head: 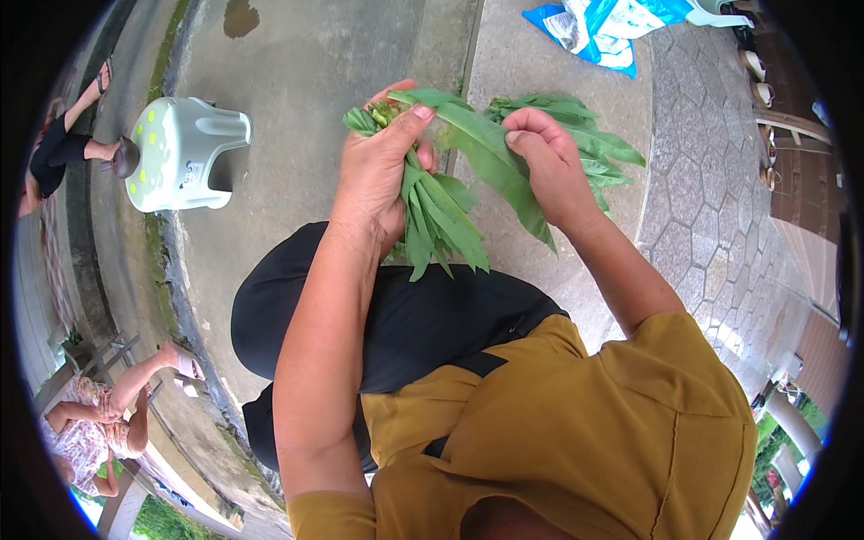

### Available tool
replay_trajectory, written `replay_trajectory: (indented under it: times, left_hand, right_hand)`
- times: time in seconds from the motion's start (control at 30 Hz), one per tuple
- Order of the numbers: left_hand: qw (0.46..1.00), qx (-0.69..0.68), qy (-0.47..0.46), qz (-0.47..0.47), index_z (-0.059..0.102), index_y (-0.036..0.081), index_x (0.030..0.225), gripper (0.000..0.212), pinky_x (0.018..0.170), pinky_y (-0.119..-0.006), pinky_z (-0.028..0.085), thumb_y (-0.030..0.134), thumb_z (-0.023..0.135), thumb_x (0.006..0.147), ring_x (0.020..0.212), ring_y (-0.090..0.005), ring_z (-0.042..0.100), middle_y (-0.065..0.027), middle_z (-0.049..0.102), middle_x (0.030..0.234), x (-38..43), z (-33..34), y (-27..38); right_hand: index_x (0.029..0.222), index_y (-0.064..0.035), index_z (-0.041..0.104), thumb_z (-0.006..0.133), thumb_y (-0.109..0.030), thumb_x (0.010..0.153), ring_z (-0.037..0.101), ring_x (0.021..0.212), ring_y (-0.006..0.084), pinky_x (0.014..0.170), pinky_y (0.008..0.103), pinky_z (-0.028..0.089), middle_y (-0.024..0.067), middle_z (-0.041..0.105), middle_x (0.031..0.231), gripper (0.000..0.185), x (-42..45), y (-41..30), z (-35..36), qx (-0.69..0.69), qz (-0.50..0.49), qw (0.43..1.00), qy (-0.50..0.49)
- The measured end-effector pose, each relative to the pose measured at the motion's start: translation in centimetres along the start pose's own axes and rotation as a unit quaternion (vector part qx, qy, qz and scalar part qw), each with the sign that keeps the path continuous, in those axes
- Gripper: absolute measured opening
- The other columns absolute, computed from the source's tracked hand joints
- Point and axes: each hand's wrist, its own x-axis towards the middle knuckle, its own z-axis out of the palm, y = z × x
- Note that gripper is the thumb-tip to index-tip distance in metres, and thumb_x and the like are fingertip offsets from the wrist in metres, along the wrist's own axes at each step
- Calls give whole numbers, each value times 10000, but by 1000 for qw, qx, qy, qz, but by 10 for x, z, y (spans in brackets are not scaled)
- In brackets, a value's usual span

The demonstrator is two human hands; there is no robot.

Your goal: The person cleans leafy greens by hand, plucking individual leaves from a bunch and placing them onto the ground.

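Observation:
A bunch of long green leaves [439,216] is gripped in my left hand [385,155], its cut stem ends showing above the fist and its leaf blades hanging below. One long single leaf [482,145] stretches between my two hands. Its upper end lies under my left thumb. My right hand [550,158] pinches the edge of that leaf between thumb and fingers. Behind my right hand, a pile of similar leaves [607,145] lies on the concrete, partly hidden by the hand.
A pale green plastic stool [196,152] stands at the left on the concrete floor [304,81]. Blue-and-white plastic packaging [601,30] lies at the top right, near hexagonal paving [688,169]. Two other people sit along the left side, one in a patterned garment [84,432].

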Motion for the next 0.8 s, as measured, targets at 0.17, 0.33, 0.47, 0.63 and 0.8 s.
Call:
replay_trajectory:
  times: [0.17, 0.33, 0.47, 0.63, 0.8]
  left_hand:
    - [1000, 2, -9, -10, 517, 22, 1059, 292, 494, -281, 414, 107, 644, 809, 509, -114, 459, -53, 534, 799, 3, -9, 4]
    - [995, -24, 96, 11, 524, 56, 980, 205, 481, -275, 405, 120, 636, 821, 502, -110, 455, -28, 499, 688, 6, -16, 4]
    - [995, -25, 62, -70, 524, 63, 921, 225, 417, -267, 412, 175, 678, 802, 470, -113, 468, -9, 462, 637, 2, -21, 0]
    - [983, -20, 3, -180, 536, 63, 872, 365, 471, -270, 416, 370, 707, 775, 483, -110, 451, -12, 463, 648, -1, -16, -6]
    - [991, -37, -28, -127, 538, 60, 905, 401, 467, -269, 427, 411, 686, 780, 547, -126, 490, -37, 499, 698, 1, -14, -1]
  right_hand:
    - [948, -29, 581, 577, -182, 865, 505, 715, 37, 632, 190, 413, -19, 573, 801, 174, -4, -7, 14, 45, 67, 995, -60]
    - [1073, -45, 597, 636, -195, 845, 540, 696, 43, 612, 191, 430, -17, 611, 844, 276, 2, 0, 9, 71, 80, 991, -81]
    - [1054, -40, 601, 618, -195, 859, 572, 699, 69, 623, 202, 454, 2, 625, 853, 250, 4, -4, 11, 129, 54, 990, -33]
    - [1053, -34, 600, 608, -185, 863, 575, 708, 78, 637, 210, 468, 10, 626, 872, 242, -1, -10, 21, 182, 71, 980, -51]
    - [1030, -27, 600, 587, -175, 872, 565, 709, 69, 658, 207, 474, 6, 621, 863, 217, -5, -12, 21, 176, 104, 975, -85]
